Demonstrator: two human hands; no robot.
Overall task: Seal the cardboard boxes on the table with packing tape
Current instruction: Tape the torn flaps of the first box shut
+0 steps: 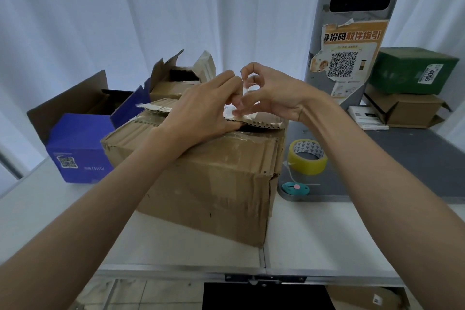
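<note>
A worn brown cardboard box (pixel 208 184) stands in the middle of the white table (pixel 314 239), its top flaps ragged and partly lifted. My left hand (pixel 201 108) rests on the box top and pinches a strip of clear tape (pixel 247 89) near the flap seam. My right hand (pixel 266 93) holds the same strip from the other side, fingers curled above the torn flap edge. A yellow roll of packing tape (pixel 307 156) lies on the grey mat (pixel 402 158) to the right of the box. A small teal cutter (pixel 295 187) lies in front of the roll.
An open blue box (pixel 80 146) stands at the left, an open brown box (pixel 176 80) behind the main one. A grey pillar (pixel 349 33) with a poster rises at back right, next to a green box (pixel 412 70) stacked on a brown one (pixel 407 111).
</note>
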